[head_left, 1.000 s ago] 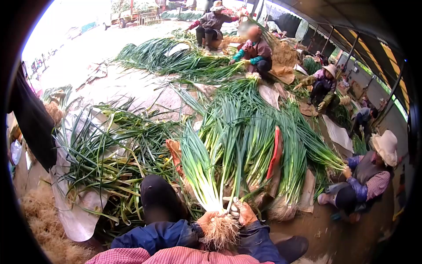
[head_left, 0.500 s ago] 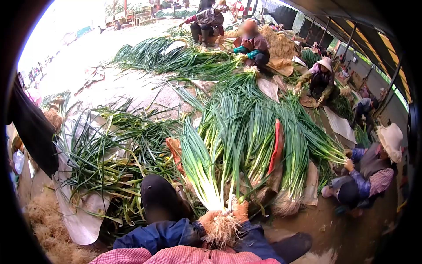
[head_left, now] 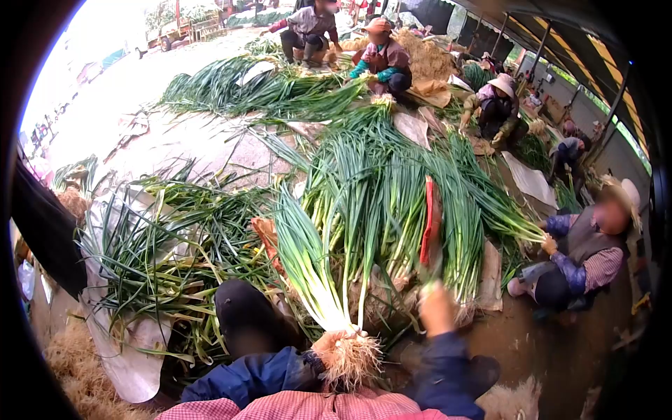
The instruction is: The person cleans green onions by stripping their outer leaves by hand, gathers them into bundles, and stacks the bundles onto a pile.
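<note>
My left hand [head_left: 326, 346] is closed round the white lower stems of a bunch of green onions [head_left: 323, 294]. Their pale, stringy roots [head_left: 354, 361] hang below the grip, and the green leaves fan out away from me. Apart from the bunch, my right hand [head_left: 437, 309] is raised to its right, smeared by motion. A faint blurred streak rises above that hand; whether its fingers hold anything is unclear. Just beyond lies a wide pile of green onions [head_left: 378, 189], with a red strip [head_left: 428, 220] lying across it.
Loose, tangled leaves [head_left: 203, 259] lie on a pale sheet [head_left: 129, 350] at left. Trimmed roots [head_left: 91, 371] are heaped at lower left. A co-worker [head_left: 588, 255] at right holds onion stems; several other people crouch farther back. A dark cloth [head_left: 49, 224] hangs at the left edge.
My right hand has left the root end of the bunch and moved right and up. My left hand still grips the bunch. The whole view has shifted slightly.
</note>
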Demonstrator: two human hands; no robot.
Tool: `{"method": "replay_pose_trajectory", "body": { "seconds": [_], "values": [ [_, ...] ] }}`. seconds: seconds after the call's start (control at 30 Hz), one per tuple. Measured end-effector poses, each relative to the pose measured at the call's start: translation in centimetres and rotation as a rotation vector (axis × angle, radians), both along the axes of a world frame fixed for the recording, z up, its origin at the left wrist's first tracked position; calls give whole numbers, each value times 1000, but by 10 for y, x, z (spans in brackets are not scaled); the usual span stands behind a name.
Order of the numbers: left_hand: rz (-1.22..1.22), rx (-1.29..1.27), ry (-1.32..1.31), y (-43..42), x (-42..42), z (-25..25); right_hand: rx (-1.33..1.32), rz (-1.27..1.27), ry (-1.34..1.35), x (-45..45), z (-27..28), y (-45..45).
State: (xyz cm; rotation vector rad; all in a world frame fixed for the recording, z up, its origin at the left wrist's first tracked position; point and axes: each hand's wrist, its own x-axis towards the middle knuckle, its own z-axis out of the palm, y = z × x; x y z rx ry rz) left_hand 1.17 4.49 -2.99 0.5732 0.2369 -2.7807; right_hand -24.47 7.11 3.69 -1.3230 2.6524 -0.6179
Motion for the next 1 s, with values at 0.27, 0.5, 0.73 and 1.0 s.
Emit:
{"method": "replay_pose_trajectory", "body": {
  "seconds": [0.27, 0.5, 0.73, 1.0],
  "values": [
    [-24, 115, -92, 4, -7, 2, 11, 220, 734, -39, 289, -95],
    [-51, -49, 35, 1, -1, 8, 371, 297, 481, 11, 153, -57],
    [-40, -18, 86, -3, 7, -18, 571, 624, -255, 41, -93, 33],
    [-11, -25, 15, 7, -5, -11, -154, 156, -13, 36, 43, -64]
  ]
}}
